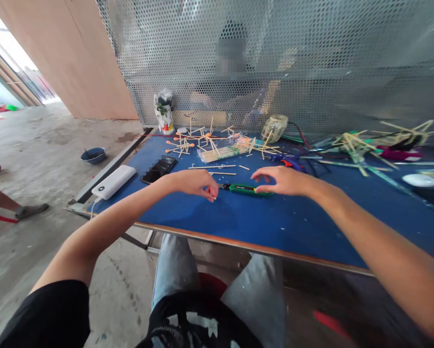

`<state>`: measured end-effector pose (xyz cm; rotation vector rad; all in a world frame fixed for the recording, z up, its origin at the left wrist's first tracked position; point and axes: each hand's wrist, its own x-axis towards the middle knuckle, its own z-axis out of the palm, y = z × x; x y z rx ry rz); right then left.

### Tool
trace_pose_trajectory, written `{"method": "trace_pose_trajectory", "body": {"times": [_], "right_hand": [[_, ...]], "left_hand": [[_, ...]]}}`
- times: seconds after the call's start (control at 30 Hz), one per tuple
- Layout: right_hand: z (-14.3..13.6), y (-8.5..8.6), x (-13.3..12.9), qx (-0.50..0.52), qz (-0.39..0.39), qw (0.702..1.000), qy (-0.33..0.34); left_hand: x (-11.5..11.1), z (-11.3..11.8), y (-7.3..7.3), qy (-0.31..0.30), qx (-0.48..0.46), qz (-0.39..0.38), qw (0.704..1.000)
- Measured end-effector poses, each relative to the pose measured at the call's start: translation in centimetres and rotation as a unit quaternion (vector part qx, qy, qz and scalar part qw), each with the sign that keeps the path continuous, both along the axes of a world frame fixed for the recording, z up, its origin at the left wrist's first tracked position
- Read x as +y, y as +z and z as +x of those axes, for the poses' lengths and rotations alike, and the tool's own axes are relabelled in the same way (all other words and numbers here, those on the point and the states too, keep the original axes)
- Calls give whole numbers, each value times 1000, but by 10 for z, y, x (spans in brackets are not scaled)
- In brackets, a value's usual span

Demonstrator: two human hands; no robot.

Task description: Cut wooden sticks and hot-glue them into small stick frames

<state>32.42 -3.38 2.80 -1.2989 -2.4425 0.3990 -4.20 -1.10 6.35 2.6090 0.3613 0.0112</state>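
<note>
Over the middle of the blue table [253, 217], my left hand [199, 184] has its fingers pressed together on something small and pale at the fingertips, too small to make out. A green utility knife [241, 188] lies between my two hands. To its right, my right hand [280, 181] is held with thumb and fingers apart, near the knife's handle end, with nothing visible between them. Beyond the knife lie thin wooden sticks [222, 173] and small pale scraps. Farther back are stick shapes with orange joints [180, 145] and a plastic packet of sticks [222, 153].
A black phone [159, 169] and a white power bank [114, 182] with a cable lie on the left. Along the back stand a decorated cup [165, 113] and a jar [275, 128]. A blue glue gun [291, 162], more sticks and a white mouse [420, 180] lie right.
</note>
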Motion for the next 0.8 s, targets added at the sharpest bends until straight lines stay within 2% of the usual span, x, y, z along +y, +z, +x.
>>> {"method": "trace_pose_trajectory", "body": {"times": [0.07, 0.17, 0.3, 0.4, 0.47, 0.5, 0.57, 0.63, 0.67, 0.73, 0.8], "right_hand": [[-21, -7, 0, -6, -40, 999, 34], [-32, -17, 4, -10, -44, 996, 75], [-23, -24, 11, -5, -27, 997, 74], [-17, -22, 10, 64, -63, 995, 47], [-20, -20, 5, 120, -23, 991, 47], [-24, -20, 2, 134, 23, 989, 64], [-33, -22, -5, 103, 151, 976, 117], [-41, -28, -11, 55, 264, 944, 192], [-44, -32, -13, 47, 296, 930, 214], [-47, -39, -17, 35, 309, 925, 219], [-47, -44, -18, 18, 279, 938, 207]], "left_hand": [[5, 10, -16, -34, -15, -55, 998], [14, 12, -32, -48, -52, -95, 993], [23, 6, -41, -37, -90, -138, 986], [25, 5, -44, -52, -114, -123, 985], [23, 5, -44, -55, -119, -107, 986], [23, 4, -44, -51, -119, -110, 985], [20, 2, -44, -35, -117, -134, 983], [18, 0, -43, -21, -119, -152, 981], [17, -1, -42, -20, -118, -153, 981], [16, -2, -42, -19, -118, -146, 982], [15, -2, -42, -22, -125, -136, 983]]}}
